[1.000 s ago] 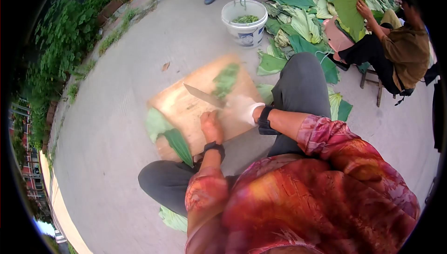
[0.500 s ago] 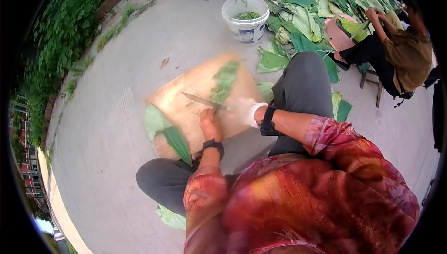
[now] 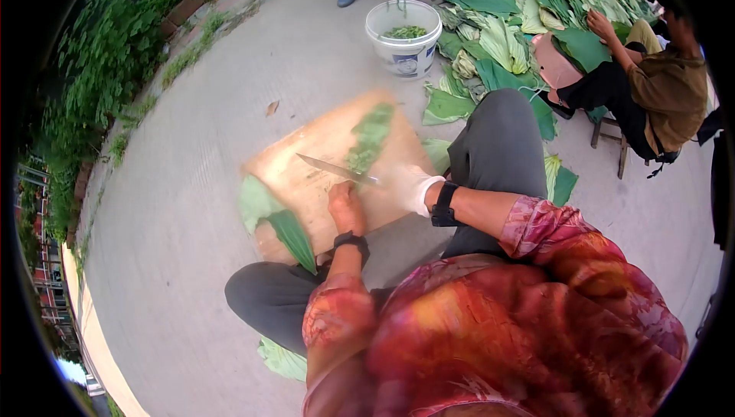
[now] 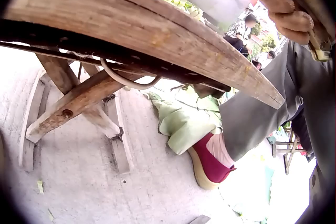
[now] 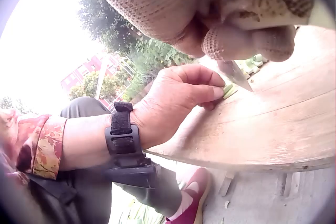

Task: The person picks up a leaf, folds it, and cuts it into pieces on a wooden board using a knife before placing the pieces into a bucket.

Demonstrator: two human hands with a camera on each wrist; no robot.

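A low wooden table stands before me. My right hand, in a whitish knit glove, grips a knife whose blade points left across the tabletop. In the right wrist view the blade comes down right beside the fingertips of my bare left hand. Thumb and forefinger there pinch a small green leaf strip against the wood. Cut green leaf pieces lie in a band beyond the knife. Folded leaves, one pale and one dark, hang over the table's left edge.
A white bucket holding green pieces stands beyond the table. Large leaves are spread over the ground at the back right. Another person sits there on a stool. Crossed wooden legs hold up the tabletop. Shrubs line the left side.
My gloved hand and the knife have shifted slightly, while my left hand stays nearly in place. The other person's raised leaf has come down, and a darker leaf now lies before them.
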